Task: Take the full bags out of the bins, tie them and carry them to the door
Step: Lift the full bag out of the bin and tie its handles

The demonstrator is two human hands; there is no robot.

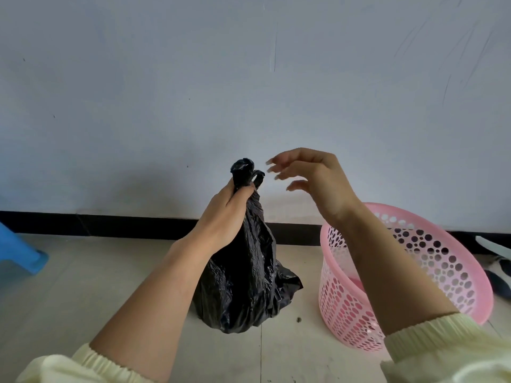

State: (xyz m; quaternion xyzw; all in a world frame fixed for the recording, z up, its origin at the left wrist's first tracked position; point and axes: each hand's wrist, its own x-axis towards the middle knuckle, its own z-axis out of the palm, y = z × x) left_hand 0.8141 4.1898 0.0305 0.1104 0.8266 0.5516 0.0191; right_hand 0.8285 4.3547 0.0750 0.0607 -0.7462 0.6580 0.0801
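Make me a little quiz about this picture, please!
1. True or false: the right hand touches the bag.
2. Which grips the neck of the bag? A) the left hand B) the right hand C) both hands
3. Fill in the colour: the bin beside the bag is ____.

Key: 1 false, it is open in the air, apart from the bag's top. 2 A. 3 pink.
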